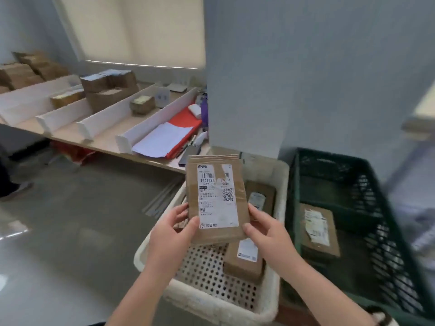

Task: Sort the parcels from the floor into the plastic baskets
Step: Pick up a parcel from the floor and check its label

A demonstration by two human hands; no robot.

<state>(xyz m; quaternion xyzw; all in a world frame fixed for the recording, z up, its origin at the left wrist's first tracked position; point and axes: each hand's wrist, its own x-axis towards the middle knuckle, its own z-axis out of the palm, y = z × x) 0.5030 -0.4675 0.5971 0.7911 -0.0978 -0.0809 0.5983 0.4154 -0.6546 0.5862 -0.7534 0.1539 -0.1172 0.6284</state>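
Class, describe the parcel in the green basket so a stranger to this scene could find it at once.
Beside the white basket stands the dark green basket, to its right. On its bottom lies the brown parcel with a wrinkled white label, alone; the other parcels lie in the white one, bar the held parcel.

Flat brown cardboard parcel (217,201) w/ white shipping label: upright, label facing cam, pinched at bottom corners by left hand (174,231) & right hand (266,229), above white perforated plastic basket (281,203). Two labelled brown parcels (243,260) (261,196) lie flat inside. Dark green lattice plastic basket (381,231) just beside on the right holds one labelled brown parcel (319,231).
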